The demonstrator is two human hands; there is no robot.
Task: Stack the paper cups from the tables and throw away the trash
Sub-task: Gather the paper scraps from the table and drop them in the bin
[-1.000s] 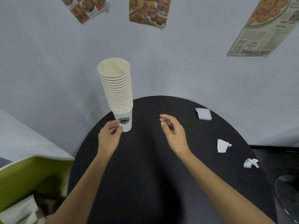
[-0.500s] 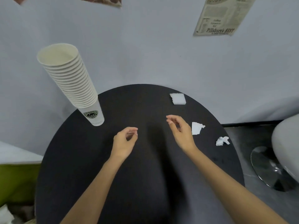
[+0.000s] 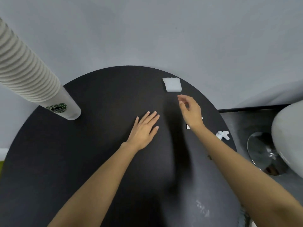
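Note:
A tall stack of white paper cups (image 3: 31,76) stands on the round black table (image 3: 82,161) at its far left; the bottom cup has a green logo. My left hand (image 3: 144,130) lies flat and open on the table's middle, holding nothing. My right hand (image 3: 191,111) hovers open, fingers apart, just short of a folded white napkin (image 3: 173,84) at the table's far edge. Under that wrist a torn white paper scrap (image 3: 188,126) is mostly hidden. A crumpled white paper ball (image 3: 222,135) lies near the right edge.
A grey wall stands close behind the table. To the right, off the table, are a grey chair seat (image 3: 288,135) and its shiny round metal base (image 3: 262,151) on the floor.
My left hand has let go of the cup stack and moved right to lie flat on the table. My right hand has reached forward toward the napkin. The view has swung right and down.

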